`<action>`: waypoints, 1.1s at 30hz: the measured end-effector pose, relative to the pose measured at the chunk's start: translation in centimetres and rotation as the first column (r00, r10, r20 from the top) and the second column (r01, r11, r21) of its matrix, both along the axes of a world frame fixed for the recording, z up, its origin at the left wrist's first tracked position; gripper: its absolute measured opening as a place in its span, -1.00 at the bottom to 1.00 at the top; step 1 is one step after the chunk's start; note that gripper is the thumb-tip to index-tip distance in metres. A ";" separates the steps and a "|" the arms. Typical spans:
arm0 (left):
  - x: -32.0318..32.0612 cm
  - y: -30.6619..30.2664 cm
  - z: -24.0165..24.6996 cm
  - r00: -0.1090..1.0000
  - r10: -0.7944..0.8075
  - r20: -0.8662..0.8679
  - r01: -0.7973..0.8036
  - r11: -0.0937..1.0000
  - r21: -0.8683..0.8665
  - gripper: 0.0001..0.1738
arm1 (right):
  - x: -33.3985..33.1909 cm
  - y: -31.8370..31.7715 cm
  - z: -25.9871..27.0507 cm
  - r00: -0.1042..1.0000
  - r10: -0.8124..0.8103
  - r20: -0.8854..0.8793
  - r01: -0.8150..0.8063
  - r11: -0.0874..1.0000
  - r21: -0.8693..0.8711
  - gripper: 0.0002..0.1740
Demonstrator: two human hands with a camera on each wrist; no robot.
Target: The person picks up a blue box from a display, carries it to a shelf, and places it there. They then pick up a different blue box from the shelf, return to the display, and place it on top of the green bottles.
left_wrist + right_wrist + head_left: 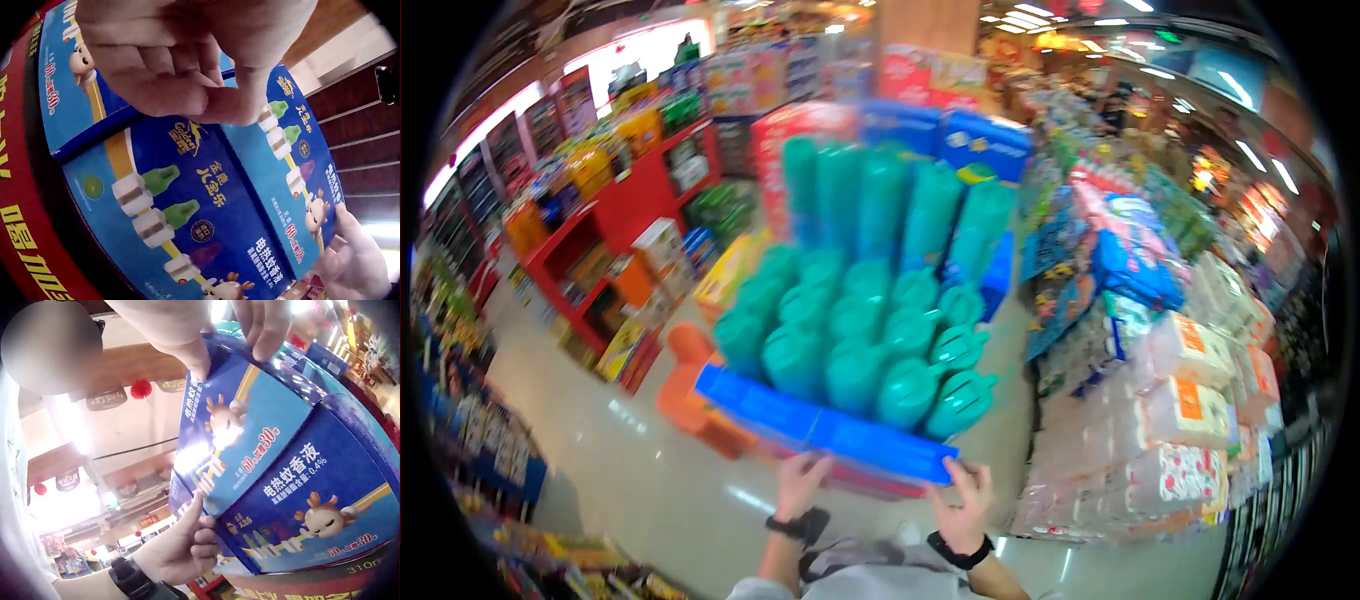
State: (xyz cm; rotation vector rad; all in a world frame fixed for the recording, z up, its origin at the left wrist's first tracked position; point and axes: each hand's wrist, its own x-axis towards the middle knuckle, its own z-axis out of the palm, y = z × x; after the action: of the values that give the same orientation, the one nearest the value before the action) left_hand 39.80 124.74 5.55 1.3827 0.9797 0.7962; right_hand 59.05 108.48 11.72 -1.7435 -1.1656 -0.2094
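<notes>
A row of blue printed boxes (830,426) (187,187) (312,481) runs along the front of a display of teal bottles (855,375). At the middle of the row, my left hand (802,482) (181,56) (178,551) has its thumb and curled fingers pinching the boxes' upper edge. My right hand (962,505) (353,259) (206,328) grips the row's right end, thumb on the printed face and fingers over the top edge. Part of each hand's fingertips is hidden. Black bands circle both wrists.
An orange stool (690,390) stands left of the display, with red shelving (625,215) beyond. Stacked wrapped packs (1170,400) line the right side. Below the boxes is a red printed panel (22,206). Shiny floor (650,480) shows around the display.
</notes>
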 end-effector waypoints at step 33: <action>-3.7 0.9 -2.7 0.957 -0.263 -0.125 0.258 0.964 -0.057 -0.64 | -4.8 -4.6 -3.1 0.929 -0.266 -0.258 0.266 0.963 -0.035 -0.42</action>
State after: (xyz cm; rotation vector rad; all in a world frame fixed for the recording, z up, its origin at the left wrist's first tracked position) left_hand 36.11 125.64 2.90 1.5071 0.8852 0.4900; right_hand 54.29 103.85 8.57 -1.8622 -0.7380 -0.1371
